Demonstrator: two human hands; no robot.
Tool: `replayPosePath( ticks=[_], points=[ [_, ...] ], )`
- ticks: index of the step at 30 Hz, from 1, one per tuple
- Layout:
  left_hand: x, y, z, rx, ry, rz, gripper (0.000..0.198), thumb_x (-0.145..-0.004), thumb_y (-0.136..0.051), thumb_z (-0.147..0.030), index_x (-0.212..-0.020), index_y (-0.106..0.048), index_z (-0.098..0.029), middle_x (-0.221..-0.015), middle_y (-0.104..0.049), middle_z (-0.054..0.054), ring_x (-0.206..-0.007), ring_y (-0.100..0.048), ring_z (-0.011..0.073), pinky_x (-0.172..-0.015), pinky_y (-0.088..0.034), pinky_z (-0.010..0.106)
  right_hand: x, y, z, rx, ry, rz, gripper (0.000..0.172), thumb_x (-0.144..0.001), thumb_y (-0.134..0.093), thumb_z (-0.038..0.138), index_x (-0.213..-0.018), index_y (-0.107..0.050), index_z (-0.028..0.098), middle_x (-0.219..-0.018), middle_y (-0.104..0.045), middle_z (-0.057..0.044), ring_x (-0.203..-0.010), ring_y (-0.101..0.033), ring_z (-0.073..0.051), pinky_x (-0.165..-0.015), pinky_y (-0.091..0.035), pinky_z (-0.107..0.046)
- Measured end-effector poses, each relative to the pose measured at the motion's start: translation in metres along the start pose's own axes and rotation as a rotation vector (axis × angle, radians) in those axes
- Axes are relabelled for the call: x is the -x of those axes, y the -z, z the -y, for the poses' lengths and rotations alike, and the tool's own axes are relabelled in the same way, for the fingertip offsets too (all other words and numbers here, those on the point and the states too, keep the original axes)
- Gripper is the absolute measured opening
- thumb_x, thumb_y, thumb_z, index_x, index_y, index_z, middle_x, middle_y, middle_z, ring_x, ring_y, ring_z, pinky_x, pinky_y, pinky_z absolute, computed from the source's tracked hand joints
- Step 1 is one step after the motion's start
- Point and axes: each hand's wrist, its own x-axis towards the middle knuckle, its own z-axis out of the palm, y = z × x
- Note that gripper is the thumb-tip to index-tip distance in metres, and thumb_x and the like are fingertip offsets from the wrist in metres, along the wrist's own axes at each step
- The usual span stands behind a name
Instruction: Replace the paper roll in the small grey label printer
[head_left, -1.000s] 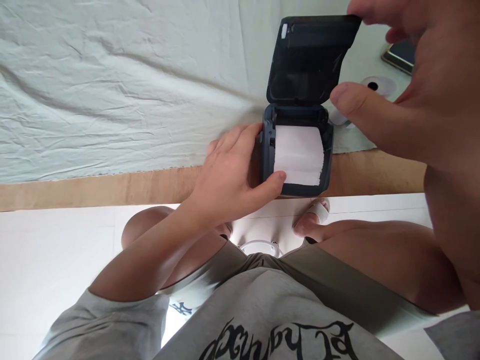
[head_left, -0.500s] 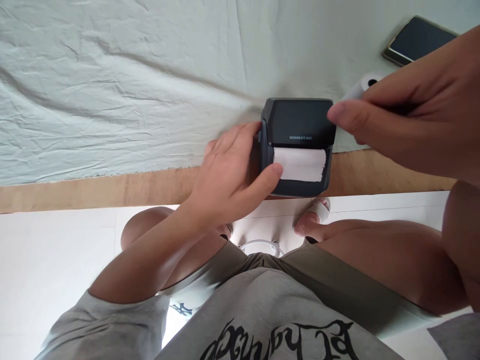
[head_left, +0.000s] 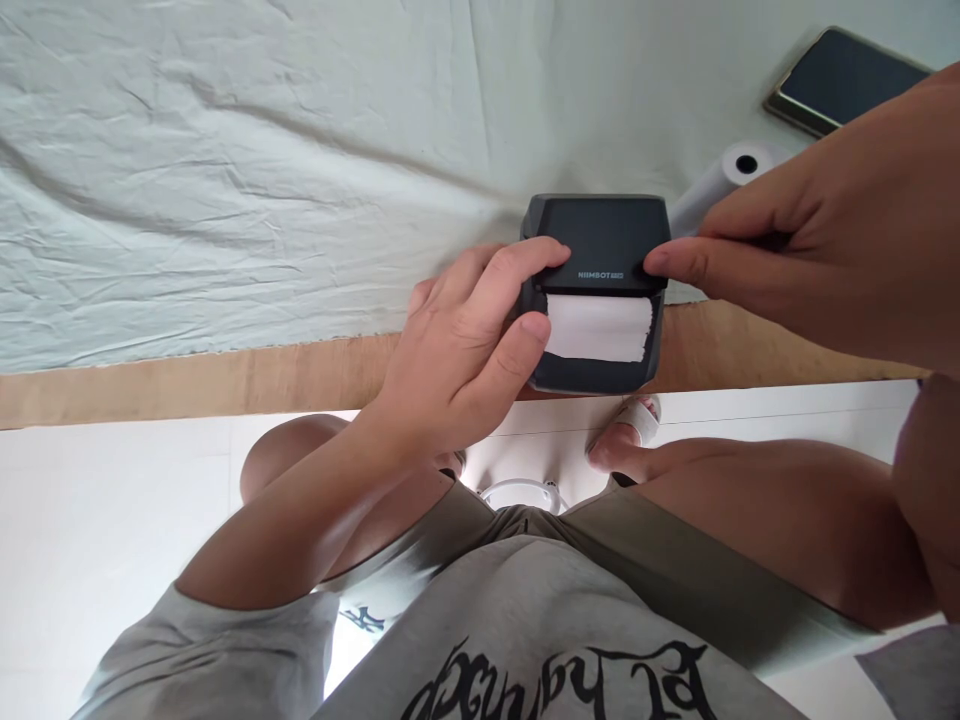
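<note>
A small dark label printer (head_left: 607, 225) marked NIIMBOT sits at the table's front edge, its lid down. White paper (head_left: 600, 328) with a ragged edge lies over its front. My left hand (head_left: 465, 345) grips the printer's left side, index fingertip on the lid and thumb by the paper's left edge. From the right, my right hand (head_left: 817, 245) has its thumb on the lid's right edge; its other fingers are bent and partly hidden beside the printer. Just behind that hand lies a white paper roll (head_left: 716, 185) with a dark core hole, partly covered.
A phone (head_left: 844, 80) with a dark screen lies at the back right, partly behind my right arm. A wrinkled pale cloth (head_left: 262, 180) covers the table, leaving a bare wooden edge (head_left: 315, 375) in front. My legs are below that edge.
My left index finger has moved from the printer's side onto the lid, and the thumb has drawn left off the paper. My right thumb has come down onto the lid, uncovering more of the roll.
</note>
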Motion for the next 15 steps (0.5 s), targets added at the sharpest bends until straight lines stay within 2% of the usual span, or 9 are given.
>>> replayPosePath(
  ticks=[3, 6, 10, 15],
  points=[
    [-0.001, -0.003, 0.002, 0.014, -0.049, -0.042, 0.091, -0.119, -0.009, -0.084, -0.167, -0.063, -0.028, -0.165, -0.07, 0.01, -0.148, -0.068, 0.036, -0.124, -0.055, 0.055, -0.005, 0.005, 0.007, 0.073, -0.065, 0.092, 0.083, -0.102, -0.046, 0.093, -0.063, -0.054, 0.021, -0.048, -0.03, -0.003, -0.057, -0.036, -0.013, -0.065, -0.02, -0.038],
    [-0.002, -0.005, 0.005, 0.02, -0.076, -0.074, 0.089, -0.12, -0.01, -0.081, -0.164, -0.065, -0.027, -0.162, -0.073, 0.009, -0.145, -0.07, 0.0341, -0.121, -0.056, 0.052, -0.009, 0.008, 0.01, 0.116, -0.09, 0.135, 0.083, -0.1, -0.041, 0.098, -0.073, -0.069, 0.024, -0.051, -0.043, -0.002, -0.058, -0.04, -0.014, -0.066, -0.024, -0.037],
    [-0.002, -0.003, 0.005, 0.011, -0.061, -0.053, 0.078, -0.123, -0.016, -0.072, -0.164, -0.065, -0.028, -0.163, -0.073, 0.006, -0.146, -0.069, 0.0335, -0.122, -0.056, 0.052, -0.011, 0.007, 0.01, 0.091, -0.036, 0.139, 0.084, -0.1, -0.036, 0.099, -0.084, -0.082, 0.03, -0.059, -0.06, -0.003, -0.056, -0.036, -0.013, -0.068, -0.025, -0.036],
    [-0.002, -0.003, 0.002, 0.015, -0.058, -0.062, 0.07, -0.124, -0.019, -0.064, -0.162, -0.065, -0.028, -0.163, -0.073, 0.006, -0.147, -0.069, 0.0328, -0.123, -0.056, 0.054, -0.01, 0.006, 0.014, 0.149, -0.11, 0.167, 0.102, -0.092, -0.017, 0.109, -0.087, -0.085, 0.034, -0.059, -0.058, -0.005, -0.054, -0.026, -0.013, -0.068, -0.024, -0.038]
  ],
)
